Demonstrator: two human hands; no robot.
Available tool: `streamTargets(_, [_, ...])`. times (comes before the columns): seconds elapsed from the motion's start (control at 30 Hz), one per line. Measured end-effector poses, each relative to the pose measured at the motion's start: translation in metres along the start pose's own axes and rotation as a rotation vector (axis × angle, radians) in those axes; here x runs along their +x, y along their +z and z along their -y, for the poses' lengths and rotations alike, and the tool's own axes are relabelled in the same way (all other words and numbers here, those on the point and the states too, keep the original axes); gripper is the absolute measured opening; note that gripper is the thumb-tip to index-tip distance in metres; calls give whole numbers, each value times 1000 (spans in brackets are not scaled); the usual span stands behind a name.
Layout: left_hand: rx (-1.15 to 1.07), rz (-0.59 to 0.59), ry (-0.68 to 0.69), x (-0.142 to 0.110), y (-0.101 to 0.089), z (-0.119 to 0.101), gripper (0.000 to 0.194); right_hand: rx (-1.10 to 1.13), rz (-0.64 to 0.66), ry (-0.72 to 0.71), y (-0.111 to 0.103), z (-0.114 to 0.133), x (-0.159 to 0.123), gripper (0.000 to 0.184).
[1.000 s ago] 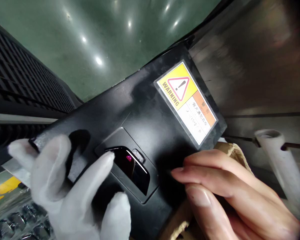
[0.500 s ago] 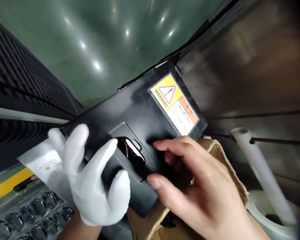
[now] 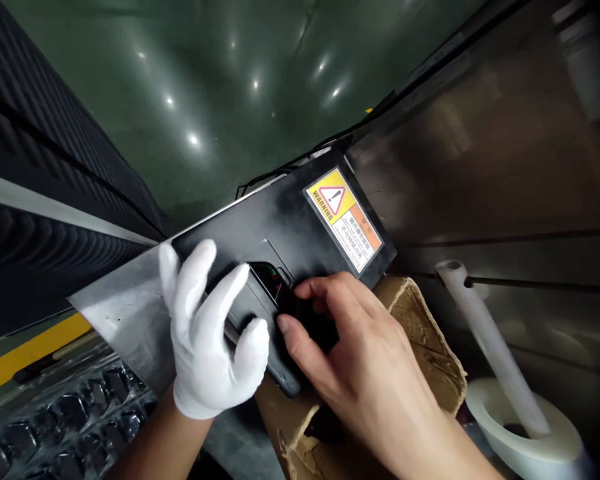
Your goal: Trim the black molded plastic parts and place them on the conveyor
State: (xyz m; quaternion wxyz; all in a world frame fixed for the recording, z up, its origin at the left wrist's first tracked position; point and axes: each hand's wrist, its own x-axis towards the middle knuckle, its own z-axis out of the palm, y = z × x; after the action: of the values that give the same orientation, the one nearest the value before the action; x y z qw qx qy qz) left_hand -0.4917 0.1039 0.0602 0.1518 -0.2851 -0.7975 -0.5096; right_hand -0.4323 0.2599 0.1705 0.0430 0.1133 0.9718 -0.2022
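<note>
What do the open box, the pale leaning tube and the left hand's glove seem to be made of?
Box: matt brown cardboard, by its ragged, creased edges.
Tube: dull off-white, smooth; plastic or coated card, I can't tell which.
Glove: matt white fabric, likely a thin knit, by its soft folds and close fit.

Sticker (image 3: 344, 220) on blk panel (image 3: 280, 213), just beyond R hand (image 3: 365, 340), farther up & right of L hand (image 3: 215, 340). Yellow part: "WARNING" in blk caps, slanted, w/ "!" in a red-edged triangle above it. Orange part, nearer R hand: faint Chinese chars, too pale to read for sure. White part, nearest R hand: Chinese incl. "請勿直視" & "不可", plus tiny Eng. lines, last word approx. "lighting", rest too small.
</note>
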Motion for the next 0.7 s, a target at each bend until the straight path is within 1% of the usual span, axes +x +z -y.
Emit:
streamTargets(0.2, [10,-15,2,-1,3,1,66,-27,-19,67,2,5,3,20])
streamTargets(0.33, [37,4,-62,-2,4,-1,61,8,-24,121,3,5,6,20])
streamTargets(0.4, [53,15,-95,0,0,-6,63,39,-25,134,1,5,6,20])
streamTargets(0.47, [52,45,-151,5,-12,-17,68,58,-38,110,-4,6,2,18])
streamTargets(0.53, [5,92,-267,10,-30,-33,68,62,-72,24,-13,11,-7,17])
streamTargets(0.6, [-136,136,-438,14,-52,-55,55,72,-94,-87,-26,18,-21,17])
streamTargets(0.67, [-339,168,-613,17,-70,-79,38,96,-93,-168,-43,25,-41,17])
streamTargets(0.7, [-447,169,-679,19,-77,-91,32,113,-86,-196,-52,28,-51,17])
